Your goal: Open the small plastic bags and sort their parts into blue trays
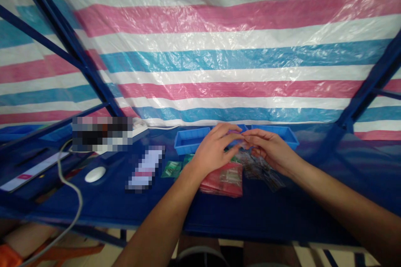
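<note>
My left hand and my right hand meet at the fingertips above the table, thumbs and fingers closed in a pinch. Something small and clear seems to be between them, too blurred to make out. Just below my left hand lies a stack of red packets with a see-through part. Under my right hand is a loose pile of clear packets with dark contents. Green packets lie left of the red stack, partly covered by my left wrist.
Behind my hands stand a blue tray on the left, another blue tray on the right and a mostly hidden one between. Leftward are a blurred-out phone-like object, a white oval object and a cable. Another person's arm shows lower left.
</note>
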The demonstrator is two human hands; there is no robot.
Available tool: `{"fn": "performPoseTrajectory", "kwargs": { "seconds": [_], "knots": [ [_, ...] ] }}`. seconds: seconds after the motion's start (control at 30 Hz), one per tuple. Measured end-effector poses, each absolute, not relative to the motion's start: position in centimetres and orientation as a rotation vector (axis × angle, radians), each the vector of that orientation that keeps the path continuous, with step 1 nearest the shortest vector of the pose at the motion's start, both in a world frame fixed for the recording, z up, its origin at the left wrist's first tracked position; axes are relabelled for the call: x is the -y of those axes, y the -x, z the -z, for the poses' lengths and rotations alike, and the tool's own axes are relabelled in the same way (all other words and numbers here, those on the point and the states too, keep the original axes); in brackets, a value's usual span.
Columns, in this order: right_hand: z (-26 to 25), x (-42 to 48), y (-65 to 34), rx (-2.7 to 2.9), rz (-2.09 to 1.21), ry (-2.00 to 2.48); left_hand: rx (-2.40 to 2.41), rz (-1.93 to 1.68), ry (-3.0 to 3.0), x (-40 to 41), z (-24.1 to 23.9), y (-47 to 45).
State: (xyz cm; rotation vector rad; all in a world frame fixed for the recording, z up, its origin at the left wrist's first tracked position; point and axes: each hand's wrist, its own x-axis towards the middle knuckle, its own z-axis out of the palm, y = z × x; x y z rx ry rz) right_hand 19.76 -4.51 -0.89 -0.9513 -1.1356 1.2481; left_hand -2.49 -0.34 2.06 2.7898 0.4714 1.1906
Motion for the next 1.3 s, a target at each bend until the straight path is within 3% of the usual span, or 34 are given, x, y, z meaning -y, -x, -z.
{"fn": "performPoseTrajectory", "kwargs": {
  "seconds": [0.17, 0.33, 0.57, 0.63, 0.73, 1.0, 1.3],
  "knots": [
    [1.0, 4.6, -19.7, 1.263, -1.293, 0.870, -0.555, -1.261, -2.612, -0.1, -1.9, 2.5],
    [0.4, 4.2, -20.4, 1.451, -0.980, 1.008, -0.660, -1.257, -2.469, 0.2, -2.0, 2.2],
    [-0.3, 2.8, -26.4, 1.631, 0.179, 1.485, -0.799, -1.235, -2.597, -0.8, -1.4, 2.8],
    [-0.1, 2.4, -27.5, 1.734, 0.296, 1.568, -0.828, -1.220, -2.643, -1.1, -1.2, 2.9],
    [-0.1, 2.5, -27.4, 1.867, 0.230, 1.511, -0.852, -1.195, -2.672, -1.1, -1.0, 2.9],
    [0.0, 4.6, -23.6, 2.352, -0.425, 1.061, -0.883, -1.164, -2.684, -0.9, -1.0, 2.8],
    [0.6, 4.0, -23.1, 2.347, -0.442, 1.061, -0.891, -1.143, -2.697, -0.7, -1.1, 2.8]
  ]
}}
